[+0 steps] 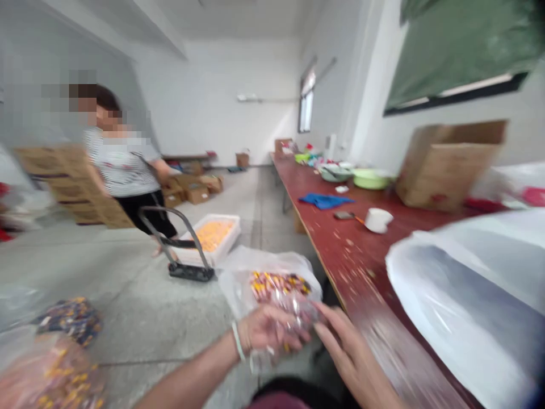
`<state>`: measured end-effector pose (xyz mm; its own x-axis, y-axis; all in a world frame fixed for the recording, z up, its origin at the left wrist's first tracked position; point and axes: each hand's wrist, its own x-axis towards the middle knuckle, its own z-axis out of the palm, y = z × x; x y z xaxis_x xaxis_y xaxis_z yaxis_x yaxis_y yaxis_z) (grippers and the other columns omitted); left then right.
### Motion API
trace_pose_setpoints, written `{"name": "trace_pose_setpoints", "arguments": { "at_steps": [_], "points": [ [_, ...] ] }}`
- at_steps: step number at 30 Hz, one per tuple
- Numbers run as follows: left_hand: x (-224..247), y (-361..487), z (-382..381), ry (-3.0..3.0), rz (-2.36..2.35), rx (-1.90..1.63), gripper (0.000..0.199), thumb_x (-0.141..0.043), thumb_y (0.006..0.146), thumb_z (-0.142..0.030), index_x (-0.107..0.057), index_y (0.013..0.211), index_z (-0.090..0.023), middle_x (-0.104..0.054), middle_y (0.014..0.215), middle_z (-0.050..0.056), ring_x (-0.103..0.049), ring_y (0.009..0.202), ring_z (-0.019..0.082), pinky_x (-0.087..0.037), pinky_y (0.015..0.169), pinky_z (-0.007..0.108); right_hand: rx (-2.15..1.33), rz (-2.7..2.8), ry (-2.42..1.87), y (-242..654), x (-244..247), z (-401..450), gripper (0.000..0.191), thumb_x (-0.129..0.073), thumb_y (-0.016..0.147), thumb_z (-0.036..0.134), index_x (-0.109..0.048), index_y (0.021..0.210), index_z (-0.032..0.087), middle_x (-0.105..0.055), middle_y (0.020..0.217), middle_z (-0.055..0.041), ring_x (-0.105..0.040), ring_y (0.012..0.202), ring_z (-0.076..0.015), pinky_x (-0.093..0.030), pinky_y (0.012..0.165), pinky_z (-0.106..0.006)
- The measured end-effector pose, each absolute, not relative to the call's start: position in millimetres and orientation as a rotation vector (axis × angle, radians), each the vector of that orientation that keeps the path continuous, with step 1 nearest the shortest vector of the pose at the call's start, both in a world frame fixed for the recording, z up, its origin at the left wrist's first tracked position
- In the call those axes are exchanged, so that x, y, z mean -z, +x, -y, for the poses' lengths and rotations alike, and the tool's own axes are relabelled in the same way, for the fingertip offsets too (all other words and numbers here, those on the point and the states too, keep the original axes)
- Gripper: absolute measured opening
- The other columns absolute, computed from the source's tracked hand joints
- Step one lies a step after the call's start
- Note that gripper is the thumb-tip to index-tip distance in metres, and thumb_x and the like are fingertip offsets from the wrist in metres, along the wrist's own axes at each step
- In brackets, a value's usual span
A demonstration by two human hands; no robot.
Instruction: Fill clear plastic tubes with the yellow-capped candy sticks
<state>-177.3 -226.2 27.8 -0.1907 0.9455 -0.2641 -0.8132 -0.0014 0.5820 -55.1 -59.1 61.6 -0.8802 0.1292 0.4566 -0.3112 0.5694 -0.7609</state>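
Clear plastic bag (272, 284) of sweets sits gripped in my left hand (266, 329); my right hand (353, 352) touches it, fingers straight together.

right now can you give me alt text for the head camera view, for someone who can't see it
A person's left hand grips a clear plastic bag of small colourful items while the right hand touches it, beside a long red table. Farther back, another person stands by a hand trolley carrying a white tray.
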Motion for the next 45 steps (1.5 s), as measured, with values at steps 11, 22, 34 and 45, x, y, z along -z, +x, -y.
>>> {"name": "trace_pose_setpoints", "arguments": {
  "at_steps": [11, 22, 34, 45],
  "points": [
    [-59.9, -196.4, 205.1, 0.498, -0.937, -1.672, 0.047, -0.064, 0.07, -0.009, -0.058, 0.116, -0.016, -0.064, 0.1, 0.009, -0.063, 0.078, 0.016, -0.048, 0.056, 0.02, -1.445, 2.425, -0.014, -49.4, -74.5, 43.7, 0.021, -0.057, 0.083, 0.024, -0.061, 0.103, 0.023, -0.057, 0.095, -0.0018, -0.055, 0.08, -0.0127, -0.045, 0.073, -0.026],
    [-39.6, -167.5, 169.6, 0.879, -1.577, -1.662, 0.053, -0.079, 0.054, -0.013, -0.058, 0.103, -0.02, -0.063, 0.098, 0.004, -0.058, 0.091, 0.019, -0.043, 0.081, 0.03, -1.427, 2.221, -0.232, -59.5, -46.6, 57.3, 0.018, -0.061, 0.075, 0.018, -0.055, 0.092, 0.02, -0.056, 0.087, -0.001, -0.057, 0.069, -0.0109, -0.048, 0.062, -0.024],
    [-8.5, -156.9, 129.3, 0.687, -1.561, -1.628, 0.039, -0.075, 0.062, -0.016, -0.058, 0.098, -0.017, -0.063, 0.079, 0.0, -0.06, 0.071, 0.013, -0.047, 0.069, 0.027, -0.184, 2.582, -1.283, 18.3, -45.9, -116.5, 0.036, -0.036, 0.086, 0.006, -0.052, 0.118, 0.012, -0.057, 0.115, -0.0144, -0.054, 0.103, -0.02, -0.045, 0.086, -0.033],
    [-9.4, -148.2, 108.4, 0.556, -1.386, -1.641, 0.044, -0.078, 0.058, -0.014, -0.057, 0.096, -0.018, -0.067, 0.086, 0.002, -0.065, 0.076, 0.016, -0.049, 0.069, 0.027, 0.064, 2.718, -1.587, 72.1, -9.7, -188.0, 0.031, -0.038, 0.087, 0.012, -0.059, 0.11, 0.014, -0.052, 0.115, -0.0186, -0.047, 0.105, -0.0277, -0.043, 0.081, -0.038]
  ]
}}
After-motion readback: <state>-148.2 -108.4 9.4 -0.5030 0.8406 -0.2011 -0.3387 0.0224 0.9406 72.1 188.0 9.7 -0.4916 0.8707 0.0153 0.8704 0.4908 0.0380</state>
